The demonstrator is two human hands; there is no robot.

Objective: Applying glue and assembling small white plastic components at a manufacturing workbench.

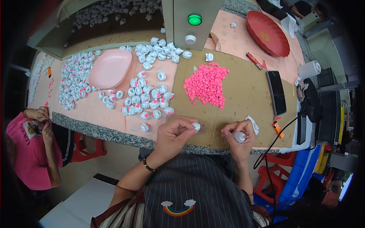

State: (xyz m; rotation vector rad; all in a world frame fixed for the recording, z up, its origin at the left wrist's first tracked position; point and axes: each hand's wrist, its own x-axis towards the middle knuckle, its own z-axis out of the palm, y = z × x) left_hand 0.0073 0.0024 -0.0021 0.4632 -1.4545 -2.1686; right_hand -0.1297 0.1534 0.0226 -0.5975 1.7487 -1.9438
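Note:
My left hand pinches a small white rounded piece between thumb and fingertips, just above the brown board. A hand's width to the right, my right hand is closed around a small white bottle; most of the bottle is hidden in the palm. Ahead of both hands lies a heap of tiny bright pink pieces. Left of that heap stand several white rounded pieces, many with a pink part on them. A crumpled white tissue lies beside my right hand.
A pink tray rests among more white pieces. Farther back stands a cabinet with a green light. To the right are a phone, an orange lighter, a red dish and a black cable. Another person sits at left.

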